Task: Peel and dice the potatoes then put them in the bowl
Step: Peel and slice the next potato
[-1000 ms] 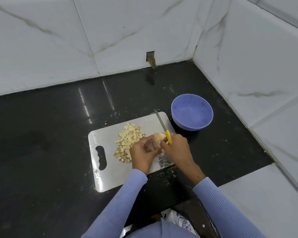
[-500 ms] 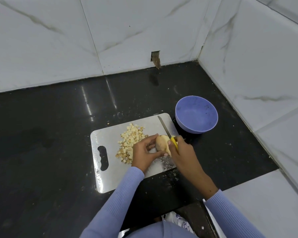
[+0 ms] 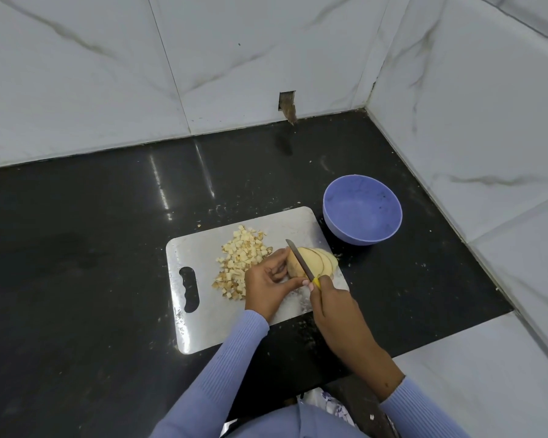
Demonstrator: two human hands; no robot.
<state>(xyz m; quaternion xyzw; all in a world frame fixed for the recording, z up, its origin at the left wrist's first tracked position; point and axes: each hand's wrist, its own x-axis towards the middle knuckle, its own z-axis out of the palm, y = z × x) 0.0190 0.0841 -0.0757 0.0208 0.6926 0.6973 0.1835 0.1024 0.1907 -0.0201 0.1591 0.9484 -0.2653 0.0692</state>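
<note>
A peeled potato (image 3: 314, 262) lies on the grey cutting board (image 3: 203, 308), its right part fanned into slices. My left hand (image 3: 268, 284) grips the uncut left end of the potato. My right hand (image 3: 329, 298) holds a yellow-handled knife (image 3: 301, 259), whose blade rests across the potato. Left of the potato sits a pile of diced potato (image 3: 239, 260). The purple bowl (image 3: 362, 214) stands off the board's far right corner with nothing in it.
The black counter (image 3: 76, 263) runs into a corner of white marble walls (image 3: 472, 105) close behind and right of the bowl. Small scraps lie scattered around the board. A white ledge (image 3: 475, 368) lies at the near right.
The potato came down from between my hands onto the board. The knife turned from the peeling hold to lie across it, and slices now fan out at its right end.
</note>
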